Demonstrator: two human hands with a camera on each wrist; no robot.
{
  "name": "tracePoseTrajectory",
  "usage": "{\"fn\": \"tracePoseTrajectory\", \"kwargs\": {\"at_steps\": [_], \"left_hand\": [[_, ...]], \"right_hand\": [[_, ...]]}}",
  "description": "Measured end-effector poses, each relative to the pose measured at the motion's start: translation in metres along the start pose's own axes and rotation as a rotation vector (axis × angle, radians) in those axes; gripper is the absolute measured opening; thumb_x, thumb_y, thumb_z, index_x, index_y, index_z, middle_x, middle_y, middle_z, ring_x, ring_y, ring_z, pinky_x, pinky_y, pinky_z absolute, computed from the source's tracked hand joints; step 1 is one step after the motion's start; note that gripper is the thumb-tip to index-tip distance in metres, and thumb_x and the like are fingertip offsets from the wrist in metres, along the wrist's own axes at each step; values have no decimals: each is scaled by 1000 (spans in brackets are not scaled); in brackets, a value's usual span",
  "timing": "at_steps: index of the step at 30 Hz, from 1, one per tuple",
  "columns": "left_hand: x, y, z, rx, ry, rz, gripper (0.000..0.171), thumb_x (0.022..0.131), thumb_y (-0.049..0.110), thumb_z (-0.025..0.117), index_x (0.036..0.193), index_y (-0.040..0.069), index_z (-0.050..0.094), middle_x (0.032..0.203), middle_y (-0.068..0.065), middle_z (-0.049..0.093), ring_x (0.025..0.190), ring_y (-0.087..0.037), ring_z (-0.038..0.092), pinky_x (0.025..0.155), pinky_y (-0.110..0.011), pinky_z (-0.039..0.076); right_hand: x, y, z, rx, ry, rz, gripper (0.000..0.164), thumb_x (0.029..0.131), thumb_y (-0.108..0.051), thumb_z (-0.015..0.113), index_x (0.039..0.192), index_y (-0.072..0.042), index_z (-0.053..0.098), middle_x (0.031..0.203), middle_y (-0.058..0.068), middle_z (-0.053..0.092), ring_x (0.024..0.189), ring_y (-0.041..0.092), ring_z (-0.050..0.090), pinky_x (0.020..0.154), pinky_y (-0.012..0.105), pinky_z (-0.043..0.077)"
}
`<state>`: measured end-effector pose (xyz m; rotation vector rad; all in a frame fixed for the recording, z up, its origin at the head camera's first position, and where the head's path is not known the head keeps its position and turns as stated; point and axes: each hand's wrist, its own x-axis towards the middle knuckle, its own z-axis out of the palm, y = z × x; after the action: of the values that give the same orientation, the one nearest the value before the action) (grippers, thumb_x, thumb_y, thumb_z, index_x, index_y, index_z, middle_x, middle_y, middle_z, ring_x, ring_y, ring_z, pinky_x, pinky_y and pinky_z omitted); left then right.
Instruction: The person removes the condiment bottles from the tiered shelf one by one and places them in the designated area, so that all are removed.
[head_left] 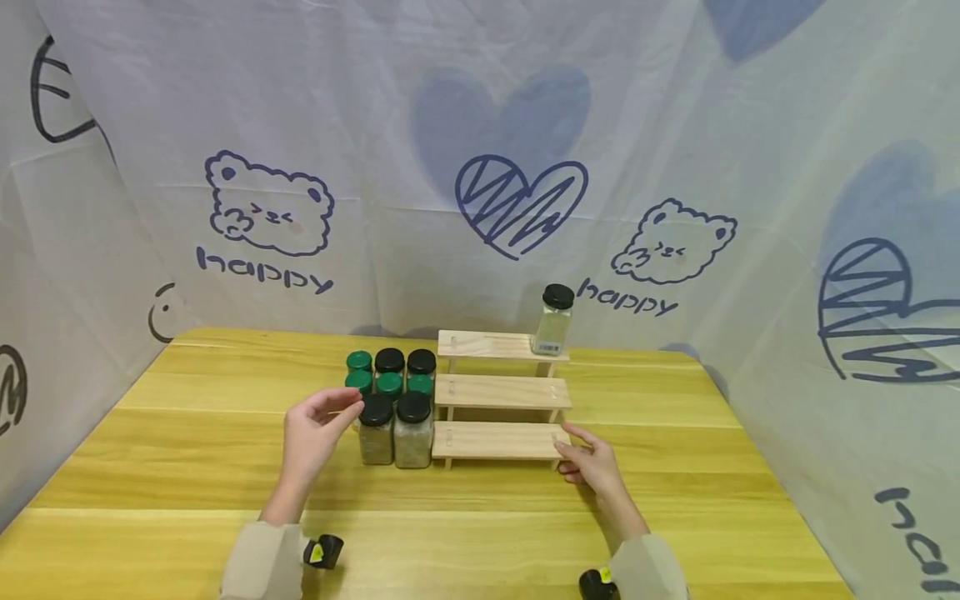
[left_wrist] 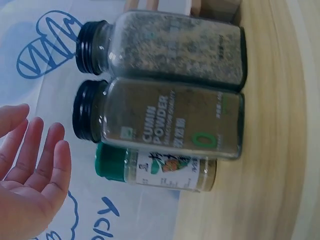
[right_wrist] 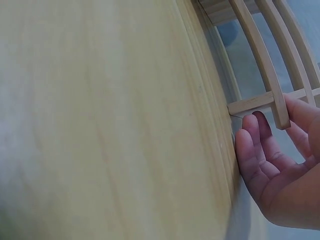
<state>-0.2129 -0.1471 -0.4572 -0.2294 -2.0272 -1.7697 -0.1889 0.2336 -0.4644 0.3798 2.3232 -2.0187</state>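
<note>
My left hand hovers just left of a group of spice jars, fingers relaxed and holding nothing. In the left wrist view that hand is beside the black cap of a cumin powder jar. Another black-capped jar stands right against it, and a green-capped jar shows behind. With its thumb on the board and fingers curled below, my right hand grips the right end of the lowest step of a three-tier wooden rack. A black-capped jar stands on the top step's right end.
Several more jars with green caps and black caps stand in rows against the rack's left side. A wood-grain table carries everything. Behind it hangs a white printed cloth.
</note>
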Motion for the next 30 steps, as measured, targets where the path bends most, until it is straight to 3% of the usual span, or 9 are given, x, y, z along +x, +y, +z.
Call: {"fn": "tracePoseTrajectory", "kwargs": {"at_steps": [4, 7, 11, 21, 30], "left_hand": [[-8, 68, 7, -17, -14, -79, 22, 79, 2, 66, 97, -11, 61, 91, -13, 66, 78, -8, 60, 66, -16, 48], [-11, 83, 11, -52, -15, -103, 21, 79, -3, 65, 97, -13, 60, 90, -12, 66, 76, -6, 60, 66, -15, 48], [-11, 77, 15, -77, -20, -108, 20, 79, -1, 66, 96, -10, 62, 91, -14, 65, 78, -8, 60, 68, -17, 49], [-14, 81, 33, -117, -115, -97, 19, 79, -1, 65, 96, -10, 62, 93, -20, 62, 81, -19, 60, 70, -19, 49], [-12, 86, 50, -117, -170, -103, 19, 79, 2, 66, 94, -10, 63, 90, -19, 63, 80, -19, 61, 70, -20, 50]], "right_hand": [[0, 0, 0, 8, -9, -1, 42, 84, -7, 62, 124, -3, 51, 67, 9, 62, 53, 15, 58, 47, 26, 51], [-1, 0, 0, 24, -18, -1, 43, 84, -6, 61, 125, -2, 51, 66, 10, 62, 52, 15, 58, 45, 26, 50], [-1, 0, -1, 31, -25, -1, 43, 84, -6, 61, 125, -2, 50, 66, 10, 61, 53, 15, 58, 45, 26, 51], [0, -2, 0, 38, -26, -5, 45, 85, -6, 60, 127, 2, 46, 67, 11, 61, 54, 18, 59, 52, 31, 53], [1, -1, 0, 35, -34, -5, 44, 85, -5, 60, 127, 2, 47, 69, 12, 62, 55, 18, 60, 52, 30, 53]]}}
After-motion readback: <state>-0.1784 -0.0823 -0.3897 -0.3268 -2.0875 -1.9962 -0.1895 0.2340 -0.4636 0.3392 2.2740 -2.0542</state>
